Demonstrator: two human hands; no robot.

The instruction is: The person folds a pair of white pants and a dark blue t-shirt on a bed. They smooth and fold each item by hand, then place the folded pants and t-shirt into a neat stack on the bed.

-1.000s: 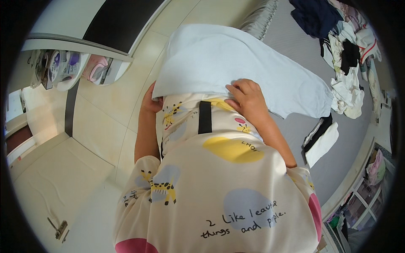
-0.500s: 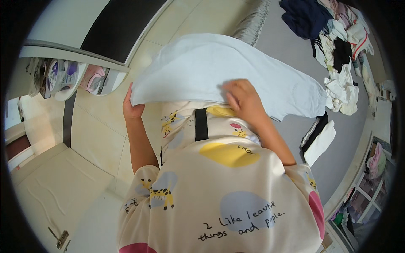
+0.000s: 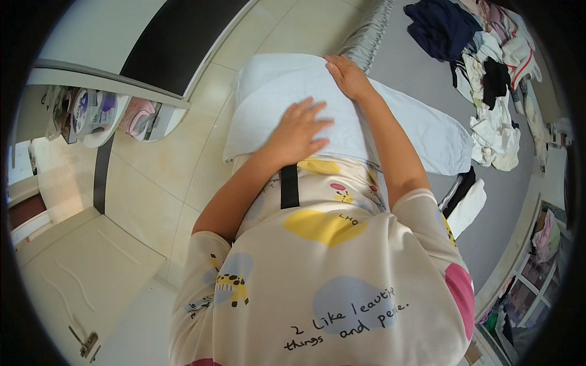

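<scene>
A light-blue garment (image 3: 256,100) lies across my lap, its left part folded over into a thick layer. Its right part (image 3: 421,125) reaches onto the grey bed and tapers like a sleeve or trouser leg; which one I cannot tell. My left hand (image 3: 300,133) is open over the middle of the folded layer, fingers spread and slightly blurred. Farther off, my right hand (image 3: 348,78) rests flat at the garment's far edge, fingers stretched out.
The grey bed (image 3: 397,58) is on my right. On it lie a dark-blue garment (image 3: 441,27), a heap of mixed clothes (image 3: 493,131) and a folded white item (image 3: 467,207) beside black cloth. A cream door (image 3: 91,268) and shelves (image 3: 101,137) with containers stand at left.
My left hand has let go of the garment's left edge and moved right onto it. That left part is now folded inward. My right hand has moved to the far edge.
</scene>
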